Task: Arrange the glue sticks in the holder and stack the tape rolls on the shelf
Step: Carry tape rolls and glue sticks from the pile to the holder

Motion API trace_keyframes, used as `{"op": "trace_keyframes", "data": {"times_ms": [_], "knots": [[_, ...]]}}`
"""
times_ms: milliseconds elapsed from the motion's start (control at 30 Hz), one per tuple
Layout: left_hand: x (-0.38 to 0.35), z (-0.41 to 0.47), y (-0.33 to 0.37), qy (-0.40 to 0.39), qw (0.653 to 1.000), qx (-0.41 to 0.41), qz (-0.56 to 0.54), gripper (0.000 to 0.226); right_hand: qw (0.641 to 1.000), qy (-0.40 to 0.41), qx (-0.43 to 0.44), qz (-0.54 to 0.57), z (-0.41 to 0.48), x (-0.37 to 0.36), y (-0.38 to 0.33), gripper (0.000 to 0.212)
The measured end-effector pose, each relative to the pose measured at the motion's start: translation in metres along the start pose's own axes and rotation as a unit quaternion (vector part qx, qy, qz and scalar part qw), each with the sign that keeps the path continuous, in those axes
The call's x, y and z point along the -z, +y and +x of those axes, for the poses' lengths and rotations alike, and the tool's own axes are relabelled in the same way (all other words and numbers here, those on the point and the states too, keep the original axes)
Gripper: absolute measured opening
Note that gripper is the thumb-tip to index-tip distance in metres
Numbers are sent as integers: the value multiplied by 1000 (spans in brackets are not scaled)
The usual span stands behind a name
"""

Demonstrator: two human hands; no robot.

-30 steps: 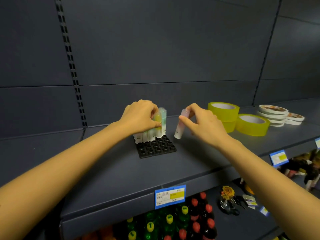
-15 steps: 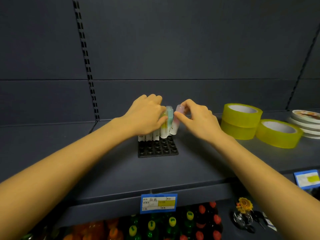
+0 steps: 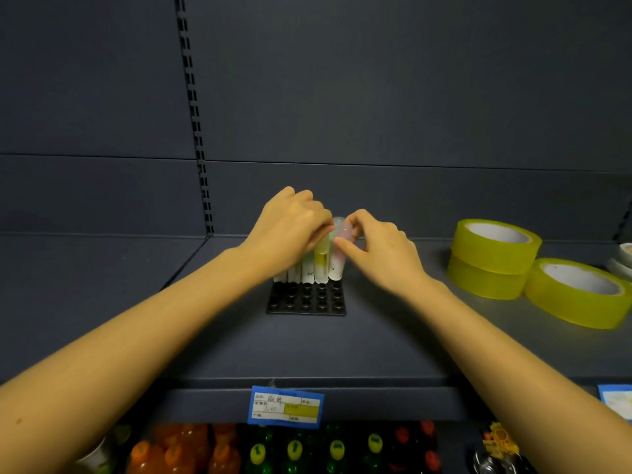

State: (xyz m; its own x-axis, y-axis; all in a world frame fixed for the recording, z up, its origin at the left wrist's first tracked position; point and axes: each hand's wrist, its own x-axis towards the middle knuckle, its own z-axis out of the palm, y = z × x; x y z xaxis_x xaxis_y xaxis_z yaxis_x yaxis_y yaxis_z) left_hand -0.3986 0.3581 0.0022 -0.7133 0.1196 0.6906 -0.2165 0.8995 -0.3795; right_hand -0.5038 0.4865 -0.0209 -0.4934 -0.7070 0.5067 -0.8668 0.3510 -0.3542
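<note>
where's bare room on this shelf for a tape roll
Bare grey shelf left of the black studded holder; a strip between it and the yellow tape rolls. Crowded at the pastel glue sticks, gripped by left hand and right hand.

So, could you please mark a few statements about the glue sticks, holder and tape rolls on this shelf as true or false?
1. The glue sticks stand in the black holder's back row. True.
2. The right hand pinches the pink glue stick at that row's right end. True.
3. All three yellow tape rolls form one stack. False: two are stacked; the third lies alone beside them.
4. The holder's front rows are full. False: their sockets are empty.
5. The left hand hangs idle, touching nothing. False: it grips the glue sticks' tops.
</note>
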Motion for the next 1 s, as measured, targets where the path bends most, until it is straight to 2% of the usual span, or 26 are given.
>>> {"op": "trace_keyframes", "data": {"times_ms": [67, 167, 367, 600, 733, 833, 933, 1000], "knots": [[-3, 1, 2, 2, 1000, 9, 9, 33, 1000, 1, 4, 1, 1, -3, 1, 30], [-7, 6, 2, -10, 997, 71, -41, 25, 1000, 16, 19, 4, 2, -5, 1, 33], [-14, 21, -3, -102, 975, 174, -93, 24, 997, 24, 54, -53, 1, -6, 5, 29], [-16, 26, -2, -140, 952, 237, -137, 22, 995, -14, 88, -34, 2, 4, 7, 29], [-14, 20, 4, -114, 943, 280, -140, 24, 992, -72, 78, -61, 5, 17, 7, 33], [-7, 13, 7, -70, 947, 298, -99, 33, 983, -108, 69, -128, 7, 28, -4, 40], [12, -1, 5, -4, 943, 328, -58, 39, 987, -57, 79, -126, 3, 34, -21, 45], [27, -19, -4, -2, 945, 327, -14, 37, 991, -13, 103, -81, -2, 31, -34, 43]]}}
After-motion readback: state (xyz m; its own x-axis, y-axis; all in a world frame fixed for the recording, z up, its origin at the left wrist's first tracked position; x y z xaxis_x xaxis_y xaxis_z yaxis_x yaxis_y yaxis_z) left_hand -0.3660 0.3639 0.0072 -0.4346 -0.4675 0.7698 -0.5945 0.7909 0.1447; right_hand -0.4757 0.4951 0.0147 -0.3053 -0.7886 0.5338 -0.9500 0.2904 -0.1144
